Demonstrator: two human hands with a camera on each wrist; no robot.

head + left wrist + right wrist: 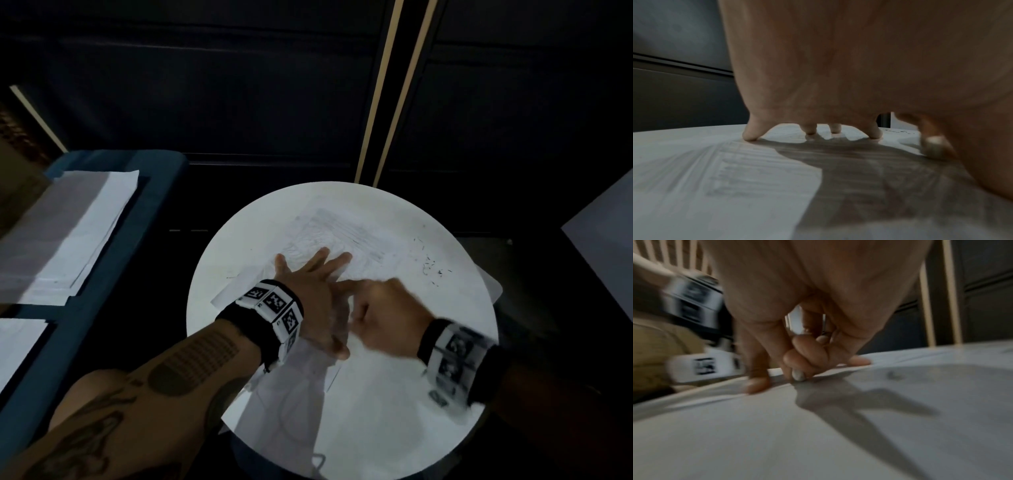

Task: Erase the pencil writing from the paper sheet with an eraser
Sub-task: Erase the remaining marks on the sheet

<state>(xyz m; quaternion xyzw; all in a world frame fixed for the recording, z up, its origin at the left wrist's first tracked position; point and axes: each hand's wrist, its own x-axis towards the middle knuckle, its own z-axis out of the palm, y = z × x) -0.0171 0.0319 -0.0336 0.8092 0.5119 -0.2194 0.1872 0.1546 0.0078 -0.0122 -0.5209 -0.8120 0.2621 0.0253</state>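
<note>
At the left of the head view, a stack of white loose papers (78, 233) lies on a blue padded bench (150, 192), well apart from the work. I only note it.

In the centre stands the round white table (394, 411). On it lies the wrinkled white paper sheet (342, 226), with the grey pencil writing (363, 236) in the upper part of it. My left hand (308, 294) lies flat on the sheet with the fingers straight and spread. It grasps nothing and only presses the paper down.

Just to the right of it is my right hand (387, 315), blurred, with curled fingers whose tips touch the paper. I cannot tell whether it pinches the eraser. The left wrist view shows a small pale blurred lump (935, 144) under this hand, but it may be an eraser or a fingernail.

The risks, as I judge them:
- The sheet is already creased, so a hard stroke toward the holding hand could fold or tear it.
- The two hands are very close, so the rubbing hand may hit the left thumb and lose its grip.
- The written lines are beyond the left fingertips, so that part is not pinned and may slide or bunch up.

At the right, dark eraser crumbs (431, 267) lie on the table. If they get under the sheet, they could smear it.
</note>
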